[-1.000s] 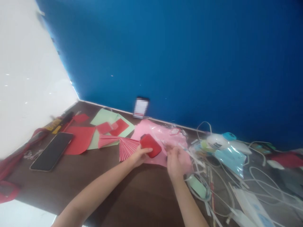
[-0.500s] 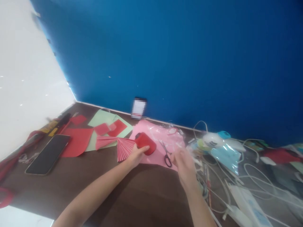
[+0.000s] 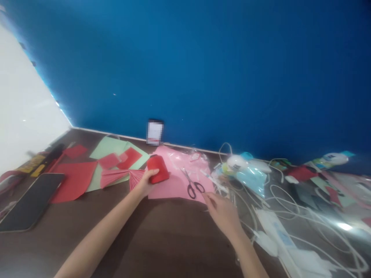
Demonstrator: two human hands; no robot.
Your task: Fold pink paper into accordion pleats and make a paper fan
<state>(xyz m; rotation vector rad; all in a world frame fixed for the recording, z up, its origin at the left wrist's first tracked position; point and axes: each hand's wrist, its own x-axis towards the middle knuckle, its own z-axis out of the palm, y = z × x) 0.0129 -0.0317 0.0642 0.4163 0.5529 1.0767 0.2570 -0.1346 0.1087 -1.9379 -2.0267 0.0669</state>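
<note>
My left hand [image 3: 147, 182] is closed around a red spool of thread [image 3: 157, 168], tapered with a dark end at the top. It holds the spool over the left part of a pink sheet [image 3: 174, 189]. Just left of that hand lies a pleated pink paper fan [image 3: 116, 177], its right end partly covered by the fingers. My right hand [image 3: 222, 210] is closed in a pinch near the sheet's lower right corner; what sits between the fingertips is too small to make out. Scissors [image 3: 193, 185] with dark handles rest partly spread on the pink sheet, close to the right fingertips.
On the left are a phone [image 3: 31, 200], red paper [image 3: 72, 181] and green sheets [image 3: 100, 148]. Tangled white cables [image 3: 278, 208], a power strip [image 3: 275, 231] and a blue plastic packet [image 3: 252, 179] crowd the right side. A blue wall [image 3: 203, 77] rises behind the table.
The view has swung right, so things appear further left. The spool has tipped more upright in my left hand. My right hand has drawn away from the scissors, toward the table's near side.
</note>
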